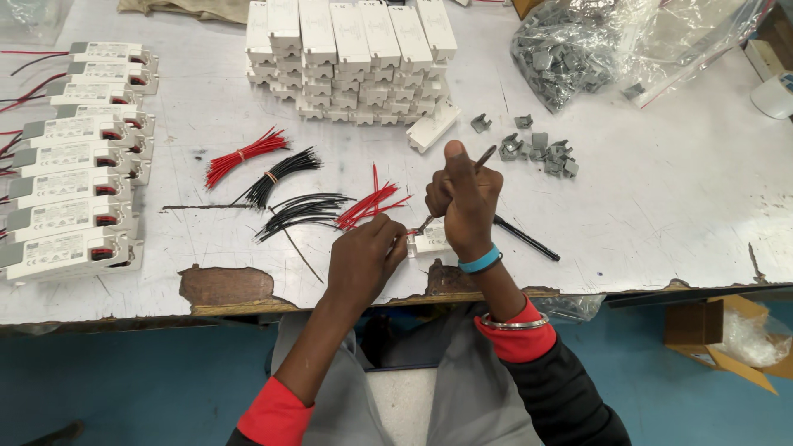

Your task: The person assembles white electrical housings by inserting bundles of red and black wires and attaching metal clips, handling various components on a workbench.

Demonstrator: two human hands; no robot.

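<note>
- Left hand (pixel 363 256): curled over the left end of a small white plastic unit (pixel 429 239), fingers pressed against it and pinning it flat on the table (pixel 661 206) near the front edge.
- Right hand (pixel 464 202): closed in a fist around a slim screwdriver (pixel 483 157), thumb raised along the shaft; the tip points down at the unit's left end, just beside the fingers of the other hand.
- The unit lies near the table's centre front, between the two hands and partly hidden by them; whether wires are already seated in it cannot be told.
- Progress, as a judgement: at far left a column of finished units (pixel 70 165), each with grey end caps and red leads, suggests many are complete. The stack of bare white housings (pixel 351 58) at the far centre suggests a large share is left.
- Supplies to the left of the hands: a tied bundle of red wires (pixel 244 154), a tied bundle of black wires (pixel 281 175), then loose black wires (pixel 301 211) and loose red wires (pixel 372 202) touching one another, near the unit.
- Right of the hands: a black rod-like tool (pixel 526 238) lying slantwise, and a scatter of grey clips (pixel 541 149) farther off, with a clear bag of more clips (pixel 562 54) at the far right.
- Obstruction: the loose red wires lie just beside the work spot; nothing else crowds it.
- An open cardboard box (pixel 719 330) sits below the table at near right.
</note>
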